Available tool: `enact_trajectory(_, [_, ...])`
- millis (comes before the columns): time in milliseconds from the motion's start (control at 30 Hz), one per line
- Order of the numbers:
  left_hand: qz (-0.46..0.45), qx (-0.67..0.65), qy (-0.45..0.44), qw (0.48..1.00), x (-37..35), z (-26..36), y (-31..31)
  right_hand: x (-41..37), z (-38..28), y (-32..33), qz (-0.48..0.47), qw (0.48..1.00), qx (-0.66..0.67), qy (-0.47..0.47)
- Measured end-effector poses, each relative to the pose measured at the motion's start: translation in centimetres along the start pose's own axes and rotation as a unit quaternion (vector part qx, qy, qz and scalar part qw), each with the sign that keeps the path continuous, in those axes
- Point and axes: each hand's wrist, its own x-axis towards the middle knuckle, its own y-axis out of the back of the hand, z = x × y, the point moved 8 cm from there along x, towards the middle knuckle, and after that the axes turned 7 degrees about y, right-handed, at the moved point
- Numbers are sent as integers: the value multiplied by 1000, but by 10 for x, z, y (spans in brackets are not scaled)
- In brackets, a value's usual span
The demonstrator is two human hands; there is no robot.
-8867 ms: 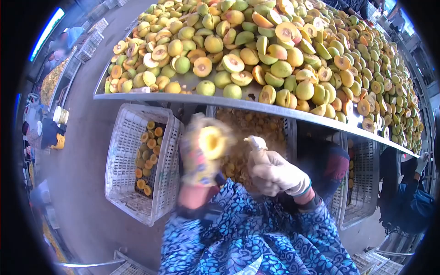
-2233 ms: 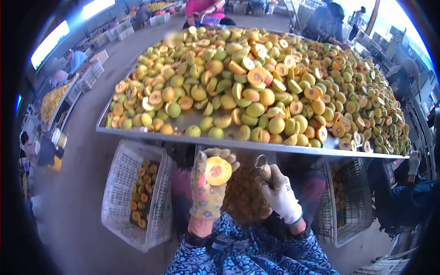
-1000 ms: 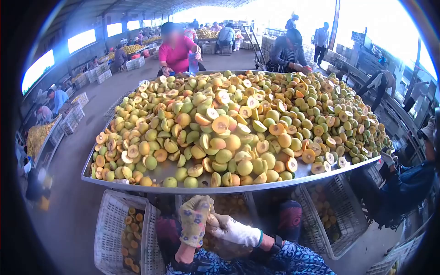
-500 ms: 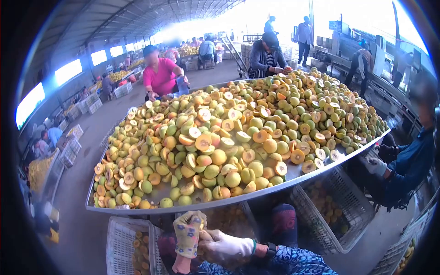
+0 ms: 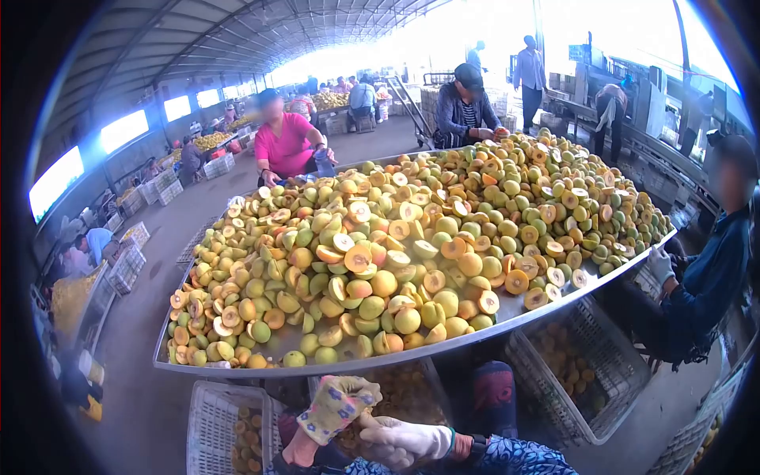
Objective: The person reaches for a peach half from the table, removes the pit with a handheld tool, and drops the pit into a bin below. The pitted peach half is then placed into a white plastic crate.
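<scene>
My left hand, in a flower-patterned glove, and my right hand, in a white glove, are pressed together low in the view, just below the rim of the metal table. The left glove curls over the right hand's fingertips, and whatever lies between them is hidden. Both hands hover above a white crate filled with small orange-brown pieces. On the table lies a big heap of peaches, some whole and greenish-yellow, many halved with the cut face up.
White plastic crates stand under the table at the left and right, holding peach halves. A person in pink and one in a dark jacket work at the far side. A person in blue sits at the right.
The view has tilted up from my hands to the whole table and hall. My hands dropped lower and came together; the peach half and the tool seen earlier no longer show.
</scene>
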Motion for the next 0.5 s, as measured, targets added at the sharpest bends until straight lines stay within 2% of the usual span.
enact_trajectory(33, [5, -4, -2, 1000, -2, 1, 6, 2, 4, -3, 6, 999, 26, -19])
enact_trajectory(100, [-51, 74, -2, 996, -7, 4, 6, 3, 0, 1, 62, 986, -152, -12])
enact_trajectory(133, [-48, 70, -5, 996, -10, 6, 11, 3, -2, -6, 34, 989, -147, 3])
enact_trajectory(167, [-91, 52, 38, 994, -14, 1, 9, 1, -4, -13, 34, 988, -153, -2])
enact_trajectory(200, [-133, 33, 83, 987, -21, -5, 6, -2, -10, -36, 78, 993, -79, -28])
enact_trajectory(233, [-129, 25, 84, 988, -27, 1, 10, -5, -14, -58, 121, 991, -3, -56])
enact_trajectory(267, [-147, 33, 66, 986, -33, 11, 10, -4, -19, -76, 122, 990, -7, -73])
enact_trajectory(300, [-166, 39, 48, 984, -39, 16, 9, -4, -10, -63, 126, 988, -6, -85])
enact_trajectory(333, [-173, 33, 88, 980, -44, 5, 10, -4, 4, -49, 57, 992, -32, -107])
enact_trajectory(367, [-171, 25, 91, 981, -47, -2, 11, -5, 12, -51, -13, 990, -57, -127])
enact_trajectory(400, [-159, 41, -16, 986, -49, 7, 12, -8, 10, -44, 8, 982, -158, -102])
enact_trajectory(433, [-144, 57, -123, 980, -56, 20, 13, -8, 10, -49, 11, 982, -155, -110])
enact_trajectory(500, [-147, 61, -94, 983, -59, 14, 16, -7, 14, -46, 67, 964, -207, -155])
